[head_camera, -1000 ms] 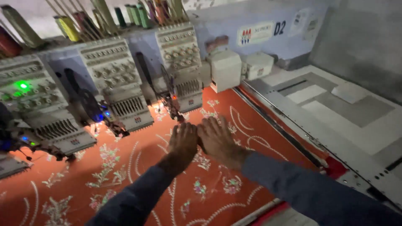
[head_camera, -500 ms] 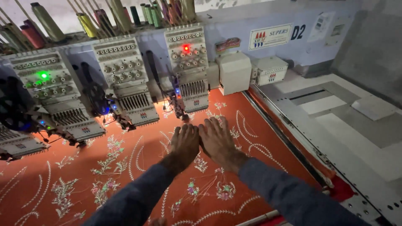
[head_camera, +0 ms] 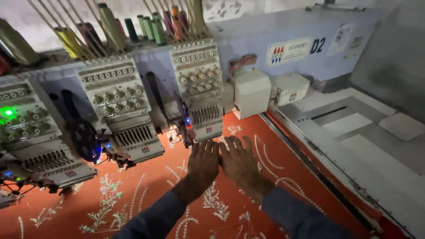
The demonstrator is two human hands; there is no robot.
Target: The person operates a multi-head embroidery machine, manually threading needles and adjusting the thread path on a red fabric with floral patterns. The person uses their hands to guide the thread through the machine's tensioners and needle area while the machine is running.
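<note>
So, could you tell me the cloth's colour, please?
Orange-red cloth with pale stitched flowers, clearest in the head view.

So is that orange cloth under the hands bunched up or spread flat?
Spread flat. The orange cloth lies smooth under the embroidery heads, its white flower stitching unwrinkled, with the left hand and right hand resting palm-down on it.

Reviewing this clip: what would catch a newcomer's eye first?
Two hands, left hand and right hand, lie flat side by side on the orange embroidered cloth at centre. Behind them stands a row of embroidery heads topped by coloured thread cones, and a green lamp glows at far left.
</note>
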